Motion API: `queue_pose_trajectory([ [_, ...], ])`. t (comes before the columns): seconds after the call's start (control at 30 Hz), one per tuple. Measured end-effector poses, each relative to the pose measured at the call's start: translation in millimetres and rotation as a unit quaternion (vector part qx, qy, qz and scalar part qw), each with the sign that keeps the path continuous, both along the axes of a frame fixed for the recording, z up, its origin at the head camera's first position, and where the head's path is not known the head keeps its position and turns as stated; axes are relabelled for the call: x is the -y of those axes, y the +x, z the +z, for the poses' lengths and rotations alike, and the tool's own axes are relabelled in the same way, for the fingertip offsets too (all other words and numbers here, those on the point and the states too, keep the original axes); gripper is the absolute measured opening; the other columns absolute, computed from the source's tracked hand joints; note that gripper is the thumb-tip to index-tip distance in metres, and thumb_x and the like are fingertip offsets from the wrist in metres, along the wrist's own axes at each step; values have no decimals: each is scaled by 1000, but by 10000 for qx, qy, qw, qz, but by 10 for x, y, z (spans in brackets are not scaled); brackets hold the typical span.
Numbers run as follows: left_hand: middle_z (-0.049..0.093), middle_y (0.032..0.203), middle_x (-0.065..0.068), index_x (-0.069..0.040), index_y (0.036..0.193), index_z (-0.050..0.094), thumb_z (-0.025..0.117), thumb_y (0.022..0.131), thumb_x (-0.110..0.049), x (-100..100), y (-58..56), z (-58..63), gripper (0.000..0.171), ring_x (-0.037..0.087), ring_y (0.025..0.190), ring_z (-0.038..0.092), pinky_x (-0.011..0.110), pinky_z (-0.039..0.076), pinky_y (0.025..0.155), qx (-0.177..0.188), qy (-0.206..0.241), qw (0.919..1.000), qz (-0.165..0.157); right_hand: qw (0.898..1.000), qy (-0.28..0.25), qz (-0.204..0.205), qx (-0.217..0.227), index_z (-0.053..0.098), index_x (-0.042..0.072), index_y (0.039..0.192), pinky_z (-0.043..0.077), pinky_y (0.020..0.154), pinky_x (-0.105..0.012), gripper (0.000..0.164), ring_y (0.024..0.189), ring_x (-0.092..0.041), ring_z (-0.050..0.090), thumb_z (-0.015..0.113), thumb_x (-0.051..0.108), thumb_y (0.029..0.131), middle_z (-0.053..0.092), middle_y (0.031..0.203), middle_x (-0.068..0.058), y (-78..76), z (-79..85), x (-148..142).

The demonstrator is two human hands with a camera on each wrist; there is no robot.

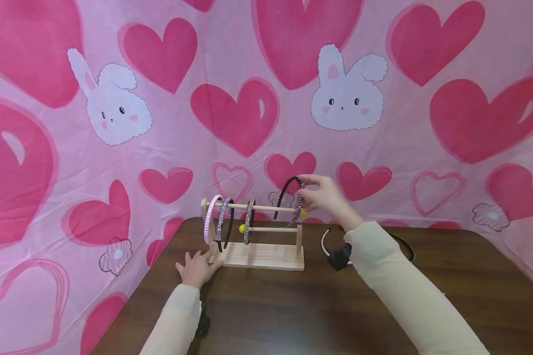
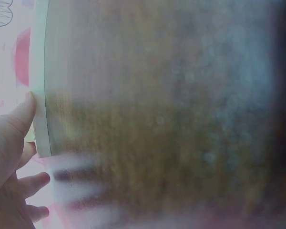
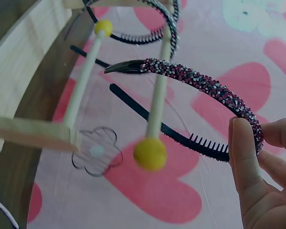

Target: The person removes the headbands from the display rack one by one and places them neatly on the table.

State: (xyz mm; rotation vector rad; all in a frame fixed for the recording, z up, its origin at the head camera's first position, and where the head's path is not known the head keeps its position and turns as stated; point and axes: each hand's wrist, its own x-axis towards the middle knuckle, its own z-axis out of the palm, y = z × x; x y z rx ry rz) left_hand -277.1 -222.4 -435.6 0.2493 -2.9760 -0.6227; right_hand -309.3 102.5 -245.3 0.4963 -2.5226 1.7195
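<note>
A wooden headband rack (image 1: 262,256) stands on the table. At its right end my right hand (image 1: 323,197) pinches the top of a dark headband (image 3: 205,88) with red and silver glitter and comb teeth. Its two arms straddle the upper rod (image 3: 157,105) near the yellow ball (image 3: 150,153) at the tip. My left hand (image 1: 197,270) rests at the rack's left end, fingers spread, thumb against the base edge (image 2: 40,119). Hanging at the left of the upper rod are a pink headband (image 1: 209,222) and a silver glittery one (image 1: 220,224); another glittery headband (image 1: 248,222) hangs mid-rack.
A lower rod (image 1: 273,230) with a yellow ball (image 1: 242,229) runs under the upper one. On the table (image 1: 266,305) right of the rack, a white band (image 1: 324,241) and a dark band (image 1: 408,249) lie partly hidden by my right arm. A pink heart-print cloth hangs behind.
</note>
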Motion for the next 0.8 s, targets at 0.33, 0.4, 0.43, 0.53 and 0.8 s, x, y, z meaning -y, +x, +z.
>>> queue_pose_trajectory([
  [0.33, 37, 135, 31, -6, 135, 45, 62, 84, -45, 5, -27, -26, 67, 56, 127, 11, 72, 1, 94, 14, -17, 10000, 25, 9997, -120, -181, -102, 44, 0, 135, 54, 61, -34, 48, 68, -26, 65, 58, 6, 89, 47, 128, -21, -3, 48, -450],
  [0.4, 37, 135, 31, -6, 135, 45, 62, 84, -45, 6, -24, -24, 66, 56, 127, 11, 72, 0, 94, 25, -18, 10000, 19, 9996, -104, -223, -151, 43, 0, 135, 54, 61, -34, 48, 69, -27, 65, 58, 7, 90, 47, 128, -22, 4, 54, -537],
  [0.43, 36, 135, 31, -6, 135, 45, 62, 84, -45, 5, -22, -21, 67, 57, 127, 11, 72, 0, 93, 25, -19, 10000, 15, 9995, -87, -258, -167, 43, 1, 136, 54, 61, -34, 49, 69, -26, 65, 58, 8, 90, 47, 128, -22, 7, 57, -582],
  [0.53, 36, 135, 32, -5, 135, 44, 62, 84, -44, 9, -21, -27, 66, 57, 127, 10, 72, -1, 93, 43, 7, 10000, 10, 9992, -114, -319, -197, 41, 1, 137, 54, 62, -33, 50, 66, -21, 65, 58, 8, 90, 46, 128, -24, 18, 65, -721],
  [0.8, 36, 135, 32, -5, 135, 45, 61, 84, -45, 8, -9, -15, 67, 57, 127, 11, 72, 0, 93, 28, 0, 10000, -11, 9982, -397, -419, -158, 34, -4, 139, 54, 62, -31, 52, 62, -10, 62, 53, 8, 93, 39, 134, -26, 19, 31, -1095],
])
